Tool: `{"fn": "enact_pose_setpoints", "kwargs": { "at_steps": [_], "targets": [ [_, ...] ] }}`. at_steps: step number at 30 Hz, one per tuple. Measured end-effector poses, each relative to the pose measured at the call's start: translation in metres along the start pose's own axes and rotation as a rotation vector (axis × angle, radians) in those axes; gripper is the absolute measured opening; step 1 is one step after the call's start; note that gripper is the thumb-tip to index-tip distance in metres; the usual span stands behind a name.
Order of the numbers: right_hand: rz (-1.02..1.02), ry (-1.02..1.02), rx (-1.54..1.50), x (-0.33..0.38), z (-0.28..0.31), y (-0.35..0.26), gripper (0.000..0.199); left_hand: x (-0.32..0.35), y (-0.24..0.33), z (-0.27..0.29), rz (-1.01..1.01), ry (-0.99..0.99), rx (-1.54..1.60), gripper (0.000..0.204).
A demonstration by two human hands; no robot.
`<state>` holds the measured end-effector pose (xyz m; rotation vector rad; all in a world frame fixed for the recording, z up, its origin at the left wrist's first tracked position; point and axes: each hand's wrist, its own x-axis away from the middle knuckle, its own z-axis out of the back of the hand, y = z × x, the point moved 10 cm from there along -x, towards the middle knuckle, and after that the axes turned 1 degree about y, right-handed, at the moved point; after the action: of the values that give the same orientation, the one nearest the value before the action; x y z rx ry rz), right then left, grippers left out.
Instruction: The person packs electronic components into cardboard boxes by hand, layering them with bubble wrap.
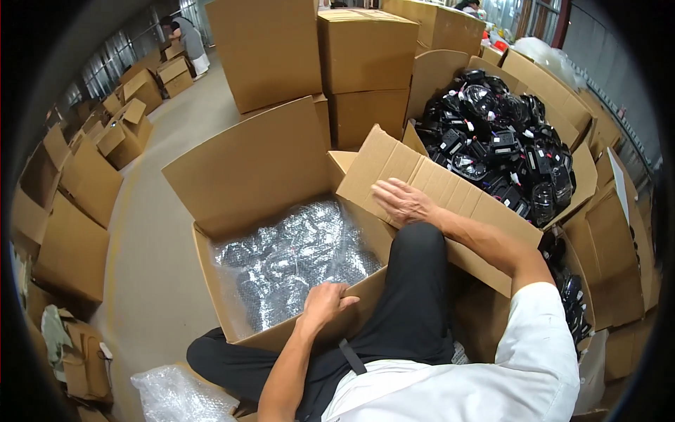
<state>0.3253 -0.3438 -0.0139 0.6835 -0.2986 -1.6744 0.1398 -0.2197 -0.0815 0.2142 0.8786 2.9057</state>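
An open cardboard box (211,281) stands in front of my crossed legs, its far flap raised. Inside lies a layer of clear bubble wrap (299,257); what is under it cannot be made out. My left hand (327,304) is hooked over the box's near wall, fingers bent over the edge and thumb stretched to the right. Out to the right, my right hand (403,200) lies flat on a creased cardboard flap (450,186), its fingers extended and holding nothing. My knee (420,246) rises beside the box's right side.
A big carton at the right brims with black parts (503,144) with clear lenses and white connectors. Tall cartons (369,53) stack up behind the box. Bubble wrap (183,394) lies at lower left. Across the aisle, a person (190,46) bends near open boxes (125,133).
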Motion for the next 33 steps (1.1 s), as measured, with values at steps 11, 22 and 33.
{"fn": "enact_pose_setpoints", "kwargs": {
  "at_steps": [11, 22, 33],
  "targets": [
    [-0.297, -0.79, 0.22, 0.039, -0.179, 0.053, 0.05, -0.002, 0.009, 0.008, 0.014, 0.052, 0.003, 0.038],
    [-0.476, -0.006, -1.094, -0.02, 0.0, 0.069, 0.027, -0.002, 0.015, 0.011, 0.048, 0.035, -0.069, 0.038],
    [-0.887, -0.155, -0.19, 0.131, -0.045, 0.319, 0.048, -0.016, 0.03, 0.016, 0.147, -0.012, -0.008, 0.037]
  ]
}}
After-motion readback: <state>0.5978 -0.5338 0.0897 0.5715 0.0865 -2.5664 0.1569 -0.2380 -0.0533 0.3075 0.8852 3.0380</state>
